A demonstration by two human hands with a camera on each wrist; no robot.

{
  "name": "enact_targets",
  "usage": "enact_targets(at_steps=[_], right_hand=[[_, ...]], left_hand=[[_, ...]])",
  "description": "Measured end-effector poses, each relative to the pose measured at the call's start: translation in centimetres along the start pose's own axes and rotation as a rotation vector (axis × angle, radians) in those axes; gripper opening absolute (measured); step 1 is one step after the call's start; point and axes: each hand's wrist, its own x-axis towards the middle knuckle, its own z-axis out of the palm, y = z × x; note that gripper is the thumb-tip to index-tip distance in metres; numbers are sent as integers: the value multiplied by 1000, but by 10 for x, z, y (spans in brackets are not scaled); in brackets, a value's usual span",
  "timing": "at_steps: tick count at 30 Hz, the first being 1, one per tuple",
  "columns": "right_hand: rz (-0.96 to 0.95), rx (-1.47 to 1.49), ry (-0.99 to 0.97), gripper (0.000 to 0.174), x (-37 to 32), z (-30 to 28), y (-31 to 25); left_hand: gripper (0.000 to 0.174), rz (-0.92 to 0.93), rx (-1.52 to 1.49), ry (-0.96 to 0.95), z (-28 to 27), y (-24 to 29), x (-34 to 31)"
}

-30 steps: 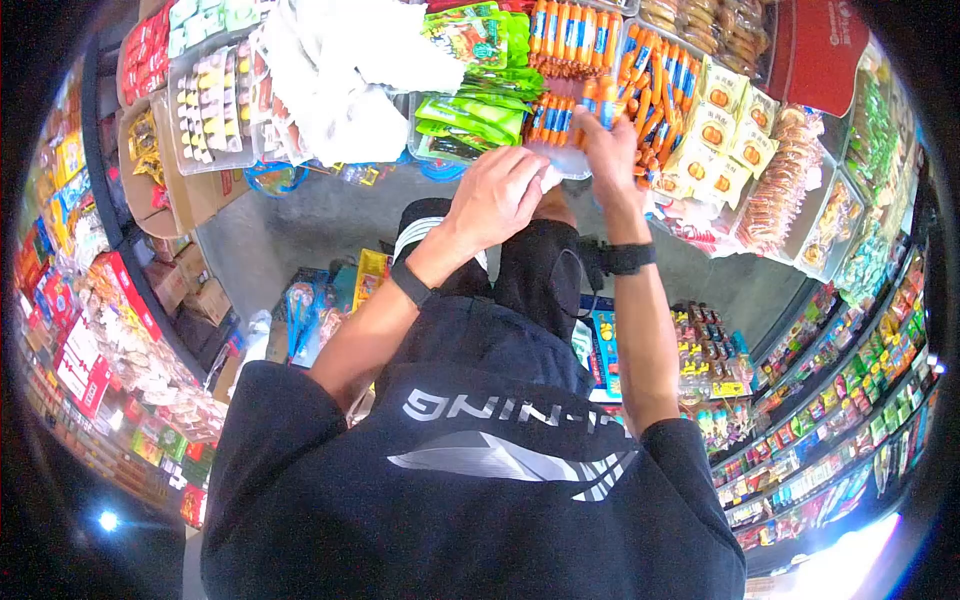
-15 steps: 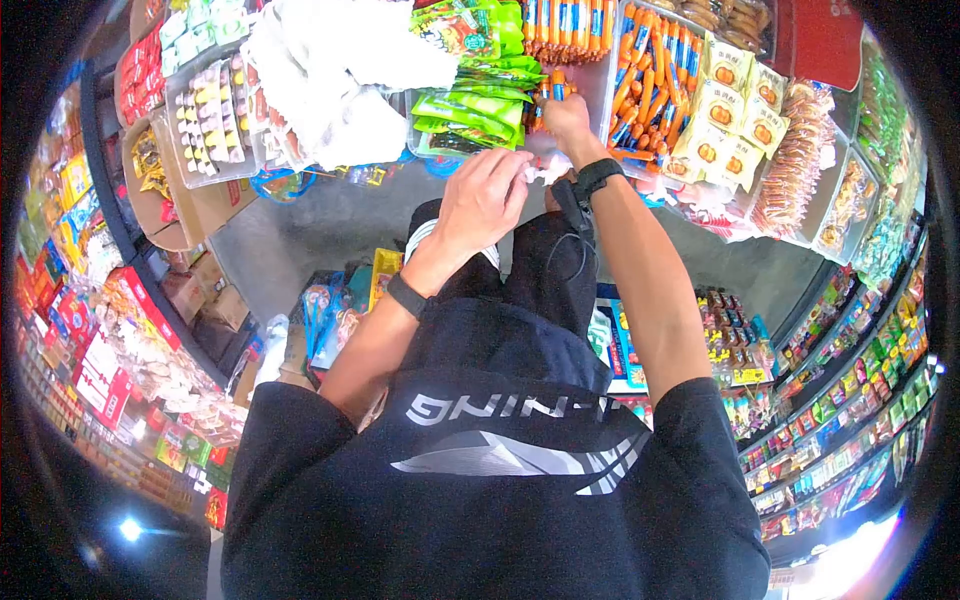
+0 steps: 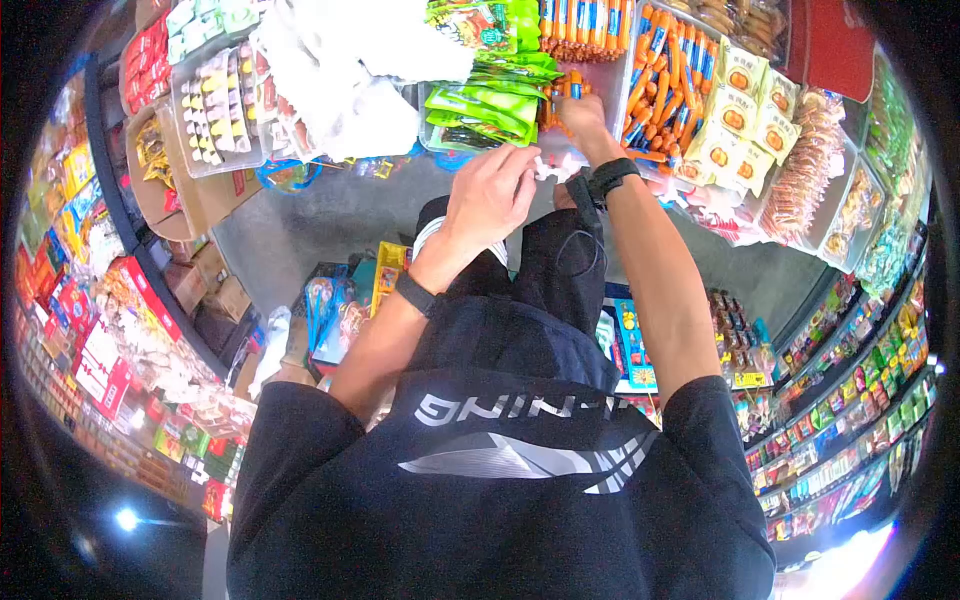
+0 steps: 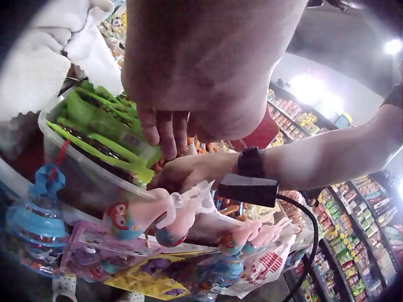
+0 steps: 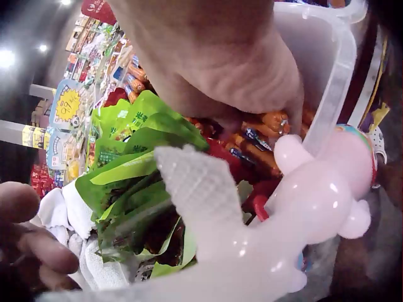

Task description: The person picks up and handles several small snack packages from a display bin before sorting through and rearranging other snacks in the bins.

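Observation:
In the head view, my right hand (image 3: 588, 120) reaches into a clear plastic bin (image 5: 340, 82) and grips a few orange-wrapped sausages (image 3: 573, 86) near its front left corner. More of these sausages (image 5: 258, 151) show beneath the fingers in the right wrist view, where the palm hides much of the grip. My left hand (image 3: 490, 195) hovers at the bin's front edge, its fingers loosely bent and holding nothing. Beside the fingertips, pale pink figure toys (image 4: 179, 220) hang along the edge. Green snack packets (image 3: 485, 110) stand upright just left of the right hand.
Another bin of loose orange sausages (image 3: 665, 85) adjoins on the right, then yellow-white packets (image 3: 735, 115). White cloth (image 3: 340, 80) lies over the display at left. Cartoon-topped toys and a blue container (image 4: 38, 220) hang off the front. Stocked shelves (image 3: 850, 400) curve along the right.
My right hand has moved left and down into the bin's front corner, bringing its bunch of sausages beside the green packets. The left hand stays nearly in place.

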Motion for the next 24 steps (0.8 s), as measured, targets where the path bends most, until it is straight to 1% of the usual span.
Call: enact_targets(at_steps=[4, 7, 9, 10, 12, 14, 15, 16, 18, 19, 21, 23, 24], right_hand=[[-21, 40, -16, 25, 0, -5, 1], [-60, -41, -29, 23, 1, -6, 4], [-78, 67, -111, 21, -1, -5, 5], [-93, 76, -102, 21, 6, -5, -3], [-152, 12, -70, 17, 4, -5, 1], [-176, 46, -72, 16, 8, -5, 6], [-203, 79, -76, 16, 12, -5, 10], [-206, 76, -73, 16, -4, -18, 0], [-358, 364, -209, 40, -71, -66, -35], [-364, 359, -207, 40, -92, -84, -41], [-429, 306, 26, 37, -116, -114, -50], [-423, -74, 408, 36, -116, -137, -56], [-429, -152, 475, 40, -112, -150, -61]], left_hand=[[21, 1, -8, -14, 2, 1, -1], [21, 11, 4, -21, 2, 1, -2], [21, 5, 15, -34, 2, 2, -3], [21, 14, 30, -35, 4, -3, 3], [21, 9, 27, -47, 3, -3, 1], [21, 8, 21, -52, 4, -3, 1], [20, 17, -6, -24, 4, -4, 2], [21, 26, -33, 7, 5, -4, 2], [21, 20, -35, 12, 7, -4, 5], [21, 13, -33, 13, 7, -3, 7], [21, 26, -29, 7, 7, 0, 13], [21, 33, -25, -6, 8, 4, 15], [21, 52, -28, -21, 9, 6, 18]])
